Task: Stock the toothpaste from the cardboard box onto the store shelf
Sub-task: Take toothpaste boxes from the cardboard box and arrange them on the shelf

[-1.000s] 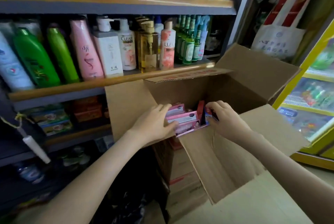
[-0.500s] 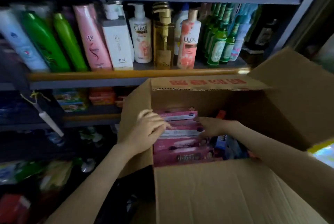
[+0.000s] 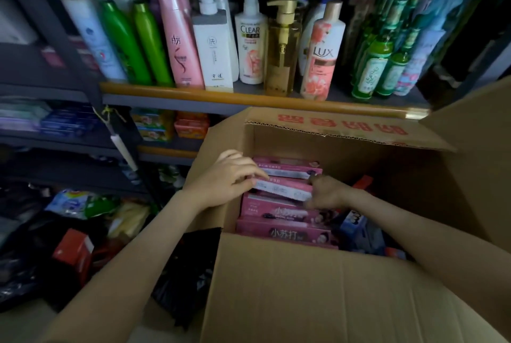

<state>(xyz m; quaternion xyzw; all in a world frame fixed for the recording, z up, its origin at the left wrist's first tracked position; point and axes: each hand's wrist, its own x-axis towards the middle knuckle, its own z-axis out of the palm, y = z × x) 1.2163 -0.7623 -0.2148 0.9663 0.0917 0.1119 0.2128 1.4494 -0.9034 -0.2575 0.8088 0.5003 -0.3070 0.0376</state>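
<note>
Shampoo bottles (image 3: 179, 38) line the shelf (image 3: 193, 95) behind the box (image 3: 304, 287); near its left wall, your left hand (image 3: 226, 179) and right hand (image 3: 329, 193) grip opposite ends of one pink carton (image 3: 282, 189).

Single cam on my head, wide-angle, aimed fwd & down. It faced the store shelf (image 3: 249, 97), w/ shampoo bottles (image 3: 179, 43) across the top of frame. It sat close above the open cardboard box (image 3: 304, 287). My left hand (image 3: 226, 179) & right hand (image 3: 329, 193), both on a pink toothpaste carton (image 3: 282, 189), landed mid-frame, arms entering from the bottom.
</note>
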